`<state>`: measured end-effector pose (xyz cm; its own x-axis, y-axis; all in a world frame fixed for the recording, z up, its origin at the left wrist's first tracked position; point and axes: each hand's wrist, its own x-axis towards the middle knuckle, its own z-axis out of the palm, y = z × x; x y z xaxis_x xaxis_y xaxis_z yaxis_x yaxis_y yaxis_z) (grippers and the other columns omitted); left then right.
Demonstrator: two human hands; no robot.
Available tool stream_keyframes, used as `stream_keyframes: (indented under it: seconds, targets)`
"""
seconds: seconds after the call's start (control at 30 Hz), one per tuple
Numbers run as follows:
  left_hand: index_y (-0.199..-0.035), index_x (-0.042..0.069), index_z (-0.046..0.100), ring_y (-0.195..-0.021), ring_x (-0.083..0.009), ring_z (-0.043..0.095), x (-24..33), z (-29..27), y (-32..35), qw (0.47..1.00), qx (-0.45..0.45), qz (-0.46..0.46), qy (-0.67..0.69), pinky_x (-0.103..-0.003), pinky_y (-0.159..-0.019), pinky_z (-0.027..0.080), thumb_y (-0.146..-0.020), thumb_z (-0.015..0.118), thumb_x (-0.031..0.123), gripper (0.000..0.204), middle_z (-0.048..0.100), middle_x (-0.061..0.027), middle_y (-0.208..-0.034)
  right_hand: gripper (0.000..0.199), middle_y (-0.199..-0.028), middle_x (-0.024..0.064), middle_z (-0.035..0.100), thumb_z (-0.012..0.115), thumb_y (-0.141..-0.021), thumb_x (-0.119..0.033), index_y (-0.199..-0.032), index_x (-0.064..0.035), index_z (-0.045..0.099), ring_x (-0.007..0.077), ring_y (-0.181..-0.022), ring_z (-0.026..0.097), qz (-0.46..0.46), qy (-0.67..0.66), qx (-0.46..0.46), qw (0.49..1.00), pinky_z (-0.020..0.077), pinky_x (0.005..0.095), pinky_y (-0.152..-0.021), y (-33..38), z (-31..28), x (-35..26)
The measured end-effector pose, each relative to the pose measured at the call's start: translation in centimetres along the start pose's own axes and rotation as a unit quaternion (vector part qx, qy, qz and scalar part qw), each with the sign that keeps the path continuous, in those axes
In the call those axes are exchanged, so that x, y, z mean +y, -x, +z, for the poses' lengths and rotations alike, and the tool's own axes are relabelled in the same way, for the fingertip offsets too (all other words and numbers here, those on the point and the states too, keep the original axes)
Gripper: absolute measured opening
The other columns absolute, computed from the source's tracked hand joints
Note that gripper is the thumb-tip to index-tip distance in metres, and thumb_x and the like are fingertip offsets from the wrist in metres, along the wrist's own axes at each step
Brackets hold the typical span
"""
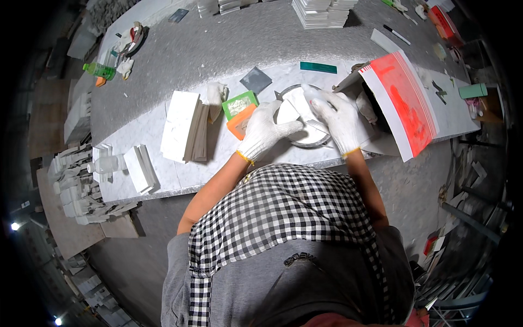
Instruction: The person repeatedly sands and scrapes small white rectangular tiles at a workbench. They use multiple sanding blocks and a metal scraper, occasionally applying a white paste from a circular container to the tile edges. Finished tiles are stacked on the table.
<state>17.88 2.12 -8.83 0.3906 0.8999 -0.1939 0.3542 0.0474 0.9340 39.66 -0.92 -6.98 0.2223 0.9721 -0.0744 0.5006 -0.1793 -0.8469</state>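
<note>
Both my hands wear white knit gloves. My left hand (265, 131) and my right hand (339, 117) together grip a flat white tile piece (297, 106), held over a round metal bowl (305, 141) with white contents near the bench's front edge. The left thumb lies across the piece's lower edge, and the right fingers cover its upper right corner. An open cardboard box with a red and white flap (402, 103) lies just right of my right hand.
A green and an orange sponge (239, 111) sit left of the bowl. Further left are white stone slabs (182, 125) and small tile stacks (140, 168). On the grey bench: a dark tile (255, 79), green strip (318, 67), bottle (99, 70), white tile stacks (324, 12).
</note>
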Motion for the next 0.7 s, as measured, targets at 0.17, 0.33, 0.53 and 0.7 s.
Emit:
stream_keyframes:
  seconds: [0.17,0.33,0.53,0.7]
  targets:
    - [-0.111,-0.005,0.071,-0.091,-0.0246,0.071,0.4,0.0,0.2,1.000,0.005,-0.001,0.006,-0.037,-0.082,0.055,-0.072,0.086,0.041,0.062,0.073,-0.0164,-0.098,0.042,-0.106,0.0144,0.074,0.071,-0.088,-0.042,-0.118,-0.0119,0.077,0.0277,-0.099,0.071,-0.021,0.020,-0.008,1.000,0.0529,0.0360,-0.085,-2.3,2.3,-0.1]
    - [-0.118,-0.003,0.070,-0.095,-0.0216,0.070,1.5,-0.4,0.2,0.999,-0.015,-0.020,-0.044,-0.035,-0.085,0.055,-0.075,0.085,0.036,0.060,0.071,-0.0139,-0.104,0.046,-0.110,0.0145,0.073,0.066,-0.089,-0.043,-0.121,-0.0107,0.073,0.0333,-0.101,0.070,-0.021,0.173,-0.065,0.983,0.0536,0.0406,-0.088,-3.5,2.5,0.0]
    - [-0.111,-0.005,0.071,-0.091,-0.0244,0.071,1.6,-0.1,0.6,0.998,0.007,0.000,-0.057,-0.037,-0.083,0.055,-0.074,0.086,0.039,0.059,0.074,-0.0158,-0.099,0.042,-0.117,0.0127,0.072,0.068,-0.088,-0.038,-0.118,-0.0092,0.072,0.0316,-0.108,0.068,-0.110,0.228,0.044,0.966,0.0524,0.0400,-0.093,-0.5,0.1,3.3]
    - [-0.109,-0.004,0.071,-0.092,-0.0244,0.071,0.6,0.2,0.4,1.000,0.011,0.023,-0.002,-0.037,-0.085,0.054,-0.076,0.086,0.035,0.054,0.074,-0.0160,-0.100,0.041,-0.118,0.0144,0.071,0.070,-0.089,-0.035,-0.120,-0.0081,0.070,0.0312,-0.110,0.067,-0.024,0.285,0.016,0.958,0.0520,0.0408,-0.095,4.1,-2.1,4.1]
